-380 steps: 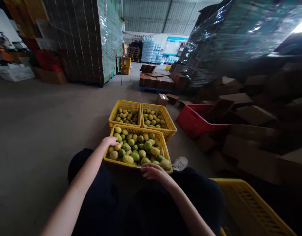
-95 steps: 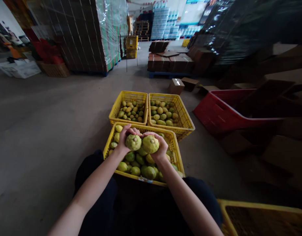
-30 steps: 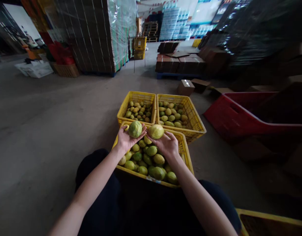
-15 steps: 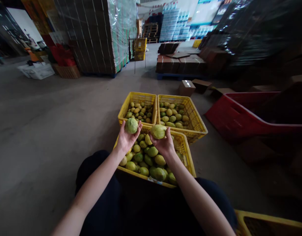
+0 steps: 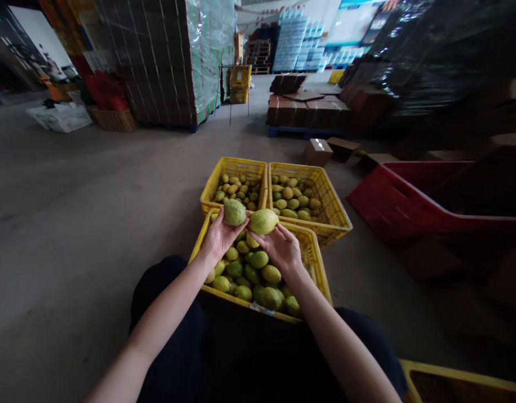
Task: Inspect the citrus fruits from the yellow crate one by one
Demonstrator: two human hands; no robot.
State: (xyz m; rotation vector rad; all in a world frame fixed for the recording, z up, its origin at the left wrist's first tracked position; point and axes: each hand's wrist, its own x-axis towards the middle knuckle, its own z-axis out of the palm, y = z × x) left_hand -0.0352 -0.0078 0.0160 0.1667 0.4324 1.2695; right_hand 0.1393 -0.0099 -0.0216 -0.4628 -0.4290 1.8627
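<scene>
My left hand (image 5: 219, 238) holds a rounded green fruit (image 5: 234, 212) on its fingers, palm up. Beside it, my right hand (image 5: 283, 244) holds a longer yellow-green fruit (image 5: 263, 221). The two fruits are side by side, very close together, above the back part of the near yellow crate (image 5: 322, 268). Several green and yellow fruits (image 5: 258, 259) lie in that crate. Behind it stand a left yellow crate (image 5: 204, 197) with smaller fruits and a right yellow crate (image 5: 337, 208) with more fruits.
A red crate (image 5: 384, 196) stands at the right, with cardboard boxes (image 5: 318, 151) near it. Part of another yellow crate (image 5: 463, 376) shows at the bottom right. Farther back are a wrapped pallet stack (image 5: 165, 61) and flat cardboard on a blue pallet (image 5: 308, 112).
My hands have come closer together, bringing the two fruits from apart to nearly touching. The left fruit moved right and the right fruit moved slightly left.
</scene>
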